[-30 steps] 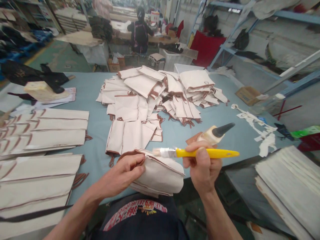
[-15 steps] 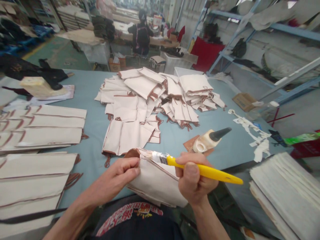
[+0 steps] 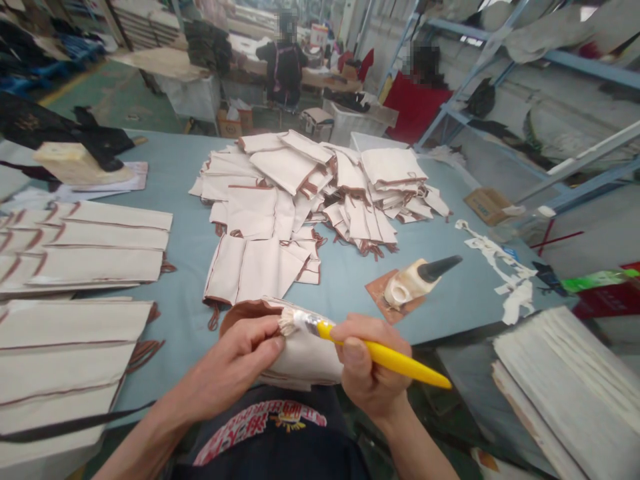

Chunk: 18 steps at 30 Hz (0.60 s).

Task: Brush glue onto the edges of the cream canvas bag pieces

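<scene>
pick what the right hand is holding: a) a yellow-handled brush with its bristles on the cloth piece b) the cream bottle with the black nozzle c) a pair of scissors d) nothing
a: the right hand has its grip around the yellow-handled brush, whose bristles rest on the cloth piece that the left hand pinches at the edge; the cream bottle lies apart on the table.

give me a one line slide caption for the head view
Right hand brushes the brown-trimmed edge of a cream cloth bag with a yellow brush while the left hand steadies it.
</scene>
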Tool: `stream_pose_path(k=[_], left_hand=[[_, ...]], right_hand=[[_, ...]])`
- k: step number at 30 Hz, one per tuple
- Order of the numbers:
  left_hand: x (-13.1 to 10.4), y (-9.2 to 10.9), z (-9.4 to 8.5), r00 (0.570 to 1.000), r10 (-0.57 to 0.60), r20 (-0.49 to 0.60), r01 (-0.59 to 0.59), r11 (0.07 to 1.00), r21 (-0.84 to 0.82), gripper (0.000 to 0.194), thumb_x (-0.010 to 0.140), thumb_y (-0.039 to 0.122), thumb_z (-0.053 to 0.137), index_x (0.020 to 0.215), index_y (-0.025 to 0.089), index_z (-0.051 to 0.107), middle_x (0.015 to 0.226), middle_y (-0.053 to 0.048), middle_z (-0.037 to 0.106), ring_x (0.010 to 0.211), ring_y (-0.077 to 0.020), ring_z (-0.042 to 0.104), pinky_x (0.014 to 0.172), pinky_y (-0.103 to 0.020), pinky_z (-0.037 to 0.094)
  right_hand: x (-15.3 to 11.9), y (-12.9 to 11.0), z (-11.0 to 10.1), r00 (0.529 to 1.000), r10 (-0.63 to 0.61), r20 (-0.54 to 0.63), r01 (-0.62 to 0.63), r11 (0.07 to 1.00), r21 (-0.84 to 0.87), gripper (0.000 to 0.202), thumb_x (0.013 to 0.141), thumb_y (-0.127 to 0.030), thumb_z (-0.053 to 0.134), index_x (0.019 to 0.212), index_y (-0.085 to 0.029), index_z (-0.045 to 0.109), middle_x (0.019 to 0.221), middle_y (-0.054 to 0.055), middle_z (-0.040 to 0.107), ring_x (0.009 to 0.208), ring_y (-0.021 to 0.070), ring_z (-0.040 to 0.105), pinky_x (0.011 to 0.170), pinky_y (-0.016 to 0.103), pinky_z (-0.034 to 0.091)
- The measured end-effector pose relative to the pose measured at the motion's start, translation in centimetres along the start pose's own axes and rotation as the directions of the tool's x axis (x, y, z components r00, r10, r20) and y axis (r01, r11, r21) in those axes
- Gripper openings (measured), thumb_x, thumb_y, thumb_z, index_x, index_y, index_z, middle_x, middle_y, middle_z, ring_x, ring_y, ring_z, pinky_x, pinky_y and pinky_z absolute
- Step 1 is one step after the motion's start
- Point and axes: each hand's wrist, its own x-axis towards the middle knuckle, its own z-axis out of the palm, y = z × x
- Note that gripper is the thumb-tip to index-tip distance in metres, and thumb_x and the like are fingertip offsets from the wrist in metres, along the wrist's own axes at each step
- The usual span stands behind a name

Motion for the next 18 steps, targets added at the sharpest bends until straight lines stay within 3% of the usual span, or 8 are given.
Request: stream_pose_path(k=[4, 9, 15, 18], left_hand=[[-0.4, -0.6, 0.1, 0.997, 0.071, 0.011, -0.071, 0.991, 0.116, 0.031, 0.1, 0.03, 0.041, 0.077, 0.019, 0.059, 0.073, 0.002, 0.057, 0.066, -0.0143, 0.05, 0.061, -0.024, 0.04], [-1.2, -1.9, 0.5, 0.979, 0.203, -0.009, -0.185, 0.909, 0.374, 0.03, 0.1, 0.019, 0.035, 0.073, 0.021, 0.049, 0.067, 0.004, 0.052, 0.062, -0.012, 0.049, 0.06, -0.023, 0.036], [-1.2, -3.0, 0.9, 0.884, 0.466, -0.032, -0.377, 0.752, 0.54, 0.031, 0.096, 0.006, 0.038, 0.069, 0.021, 0.041, 0.065, 0.005, 0.051, 0.058, -0.0098, 0.047, 0.057, -0.024, 0.032], [-1.1, -3.3, 1.1, 0.844, 0.536, -0.035, -0.432, 0.716, 0.548, 0.034, 0.096, 0.003, 0.039, 0.067, 0.021, 0.042, 0.063, 0.005, 0.05, 0.057, -0.0103, 0.047, 0.057, -0.025, 0.032]], right_hand=[[0.5, 0.9, -0.2, 0.996, 0.061, -0.069, -0.067, 0.994, -0.089, 0.02, 0.107, -0.032, 0.055, 0.095, -0.023, 0.07, 0.061, -0.003, 0.06, 0.047, 0.0125, 0.054, 0.048, 0.025, 0.043], [1.2, 0.9, -0.8, 0.983, 0.123, -0.136, -0.114, 0.991, 0.076, 0.026, 0.109, -0.032, 0.052, 0.091, -0.022, 0.068, 0.056, -0.007, 0.053, 0.04, 0.0087, 0.044, 0.041, 0.021, 0.036], [0.6, -0.7, -0.1, 0.997, 0.012, 0.077, -0.021, 0.994, 0.107, 0.027, 0.108, -0.035, 0.051, 0.09, -0.024, 0.069, 0.063, -0.003, 0.064, 0.048, 0.0129, 0.059, 0.052, 0.027, 0.05], [0.6, -1.4, -0.3, 0.986, -0.065, 0.155, 0.051, 0.995, 0.088, 0.035, 0.109, -0.037, 0.047, 0.083, -0.025, 0.066, 0.062, -0.002, 0.066, 0.054, 0.0141, 0.065, 0.056, 0.027, 0.053]])
